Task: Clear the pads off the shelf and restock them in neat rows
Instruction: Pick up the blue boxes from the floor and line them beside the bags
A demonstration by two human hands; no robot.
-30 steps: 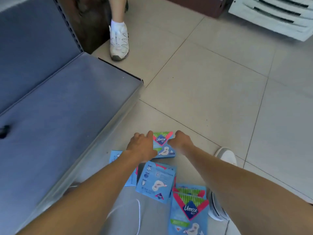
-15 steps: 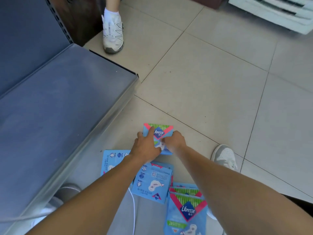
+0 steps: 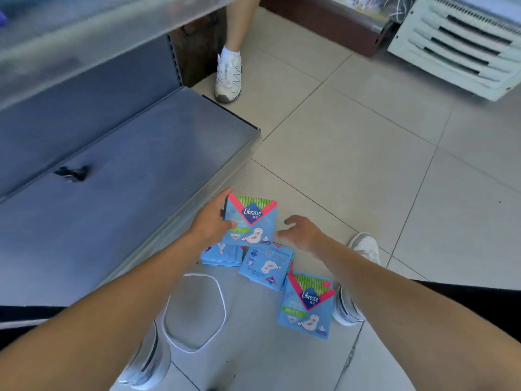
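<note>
My left hand (image 3: 210,221) grips a small stack of blue Libresse pad packs (image 3: 251,221) by its left edge, lifted off the floor beside the grey bottom shelf (image 3: 118,193). My right hand (image 3: 301,231) hovers just right of the stack with fingers spread, holding nothing. More packs lie on the tiles below: a pile (image 3: 222,255) under my left wrist, a face-down pack (image 3: 266,265), and a face-up stack (image 3: 308,304) near my right shoe.
Another person's leg and white sneaker (image 3: 228,74) stand at the shelf's far end. A white vented unit (image 3: 462,43) sits at the back right. My shoes (image 3: 363,246) and a white cord (image 3: 194,311) are on the floor near the packs. An upper shelf edge (image 3: 93,32) overhangs.
Both hands gathered the packs on the floor; now the left hand has lifted the stack toward the shelf and the right hand has let go. The camera has tilted up.
</note>
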